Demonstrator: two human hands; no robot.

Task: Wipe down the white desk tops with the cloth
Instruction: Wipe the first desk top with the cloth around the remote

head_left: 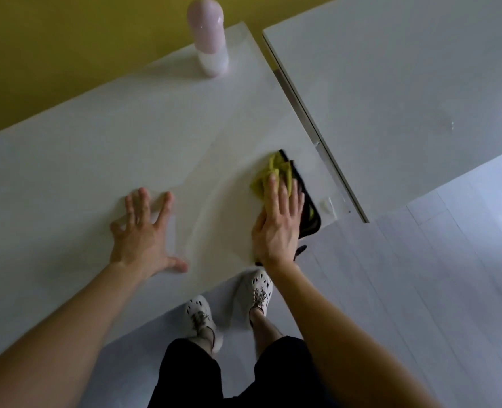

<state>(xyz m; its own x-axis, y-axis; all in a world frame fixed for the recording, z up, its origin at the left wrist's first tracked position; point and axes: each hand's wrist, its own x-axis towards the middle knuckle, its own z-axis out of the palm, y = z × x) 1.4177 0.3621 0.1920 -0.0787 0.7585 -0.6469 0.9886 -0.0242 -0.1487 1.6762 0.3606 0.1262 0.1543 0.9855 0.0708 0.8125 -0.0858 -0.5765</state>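
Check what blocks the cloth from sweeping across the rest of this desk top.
The right hand presses flat on the cloth near the desk top's right end. Leftward, the left hand rests spread on the surface in its path. A pink bottle stands upright at the far edge. Nothing else visible.

Near counter (67, 160): white glossy top, running from 7 o'clock up to 12 o'clock across the view. The surface is pale, slightly cream in tone, and carries faint soft reflections.

Second counter (391, 69): white, at 1 to 2 o'clock, set just beside the first. A narrow gap (300, 104) parts them, running from 12 towards 4 o'clock, with a pale edge strip along it.

Floor (435, 275): light grey planks with visible seams, from 3 round to 6 o'clock, bordering the near counter's front edge.

Yellow-green surface (67, 54): at 10 to 11 o'clock, beyond the near counter. Whether it is wall or floor covering cannot be told.

Light: even and rather dim, with soft shadows.
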